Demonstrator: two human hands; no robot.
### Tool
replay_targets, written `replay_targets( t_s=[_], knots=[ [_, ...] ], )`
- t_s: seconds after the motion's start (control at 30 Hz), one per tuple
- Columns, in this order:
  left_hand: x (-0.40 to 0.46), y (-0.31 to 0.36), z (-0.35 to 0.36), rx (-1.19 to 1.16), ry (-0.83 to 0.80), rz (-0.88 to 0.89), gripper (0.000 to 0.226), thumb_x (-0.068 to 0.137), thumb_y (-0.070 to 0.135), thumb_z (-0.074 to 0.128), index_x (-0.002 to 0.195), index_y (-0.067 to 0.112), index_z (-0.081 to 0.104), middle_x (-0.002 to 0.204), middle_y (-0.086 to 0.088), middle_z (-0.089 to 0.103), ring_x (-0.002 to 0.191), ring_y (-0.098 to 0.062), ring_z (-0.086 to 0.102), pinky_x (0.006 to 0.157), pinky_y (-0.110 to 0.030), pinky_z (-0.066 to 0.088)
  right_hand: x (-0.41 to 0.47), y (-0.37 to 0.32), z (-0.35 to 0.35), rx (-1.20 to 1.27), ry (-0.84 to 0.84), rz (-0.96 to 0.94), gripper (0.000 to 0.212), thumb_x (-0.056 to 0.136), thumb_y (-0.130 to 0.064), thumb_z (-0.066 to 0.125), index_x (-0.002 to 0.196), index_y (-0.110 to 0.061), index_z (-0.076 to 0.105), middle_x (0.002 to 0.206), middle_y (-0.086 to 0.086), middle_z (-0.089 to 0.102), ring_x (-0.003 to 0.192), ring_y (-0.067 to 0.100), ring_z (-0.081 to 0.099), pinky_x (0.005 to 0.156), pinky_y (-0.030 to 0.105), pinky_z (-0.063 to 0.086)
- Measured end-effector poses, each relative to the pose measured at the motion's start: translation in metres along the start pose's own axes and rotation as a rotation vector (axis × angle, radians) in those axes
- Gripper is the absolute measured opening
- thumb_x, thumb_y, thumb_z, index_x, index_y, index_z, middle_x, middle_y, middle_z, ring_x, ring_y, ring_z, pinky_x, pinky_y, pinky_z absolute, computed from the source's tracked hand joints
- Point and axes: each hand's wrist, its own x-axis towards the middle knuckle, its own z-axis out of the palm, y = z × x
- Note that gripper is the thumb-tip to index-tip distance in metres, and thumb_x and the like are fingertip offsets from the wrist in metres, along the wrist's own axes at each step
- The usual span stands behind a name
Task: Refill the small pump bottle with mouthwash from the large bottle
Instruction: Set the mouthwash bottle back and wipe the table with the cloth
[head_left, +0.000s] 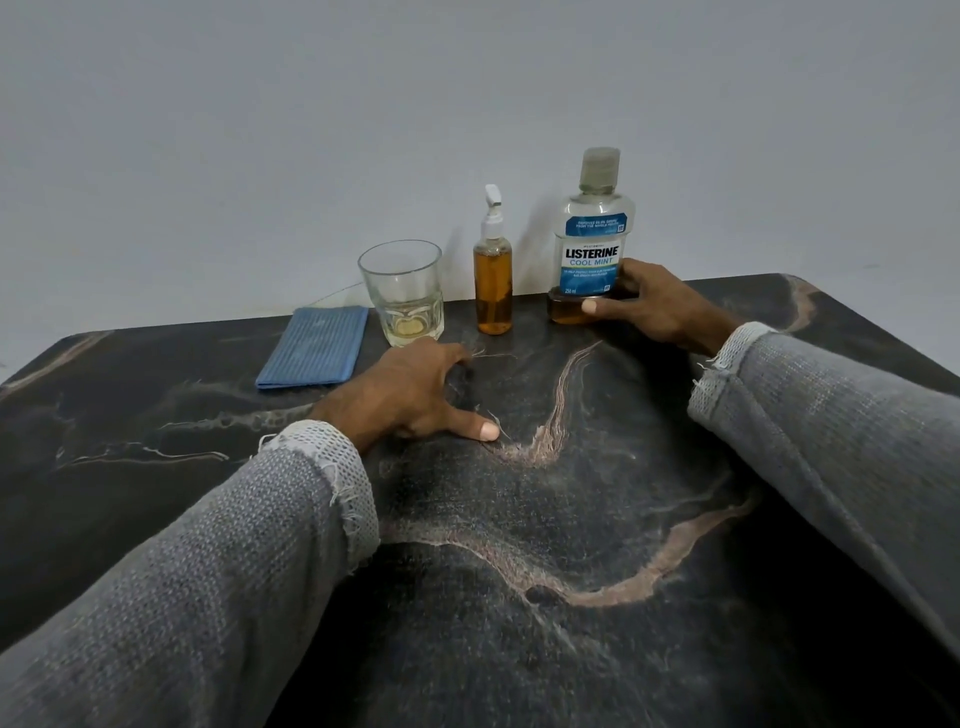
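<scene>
The large mouthwash bottle (592, 244) stands upright at the back right of the dark marble table (571, 519), cap on, with a little amber liquid at its bottom. My right hand (654, 306) grips its lower part, thumb across the front. The small pump bottle (493, 280) stands upright just left of it, pump fitted, amber liquid filling most of it. My left hand (415, 395) rests on the table in front of the glass, fingers spread and holding nothing.
A clear drinking glass (402, 291) with a trace of pale liquid stands left of the pump bottle. A folded blue cloth (314, 345) lies at the back left. A grey wall rises behind the table's far edge.
</scene>
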Motion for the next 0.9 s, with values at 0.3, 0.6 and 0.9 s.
replay_targets(
  t_s=[0.3,0.6,0.9],
  knots=[
    [0.001,-0.001,0.000,0.014,-0.004,0.010,0.089,0.069,0.056,0.074,0.144,0.021,0.040,0.144,-0.007,0.044,0.131,-0.025,0.043,0.109,-0.039,0.038,0.008,0.003,-0.002,0.010,-0.019,0.013,0.060,0.086,-0.025,0.071,0.139,-0.014,0.045,0.140,0.001,0.054,0.128,0.017,0.049,0.113,0.041,0.035],
    [0.000,0.000,0.000,0.018,-0.009,0.000,0.088,0.071,0.055,0.073,0.145,0.022,0.037,0.147,-0.008,0.041,0.133,-0.026,0.041,0.109,-0.039,0.036,0.013,0.007,-0.002,0.006,-0.026,0.029,0.057,0.088,-0.023,0.068,0.140,-0.015,0.044,0.141,0.001,0.051,0.127,0.014,0.047,0.106,0.030,0.036],
    [-0.008,0.002,0.004,-0.018,0.013,-0.027,0.088,0.075,0.052,0.072,0.147,0.019,0.034,0.148,-0.006,0.042,0.134,-0.025,0.041,0.111,-0.039,0.036,-0.005,0.005,-0.006,0.136,0.134,0.081,0.078,0.086,-0.035,0.069,0.149,-0.028,0.024,0.152,0.013,0.035,0.135,0.026,0.040,0.099,0.032,0.040]
  ],
)
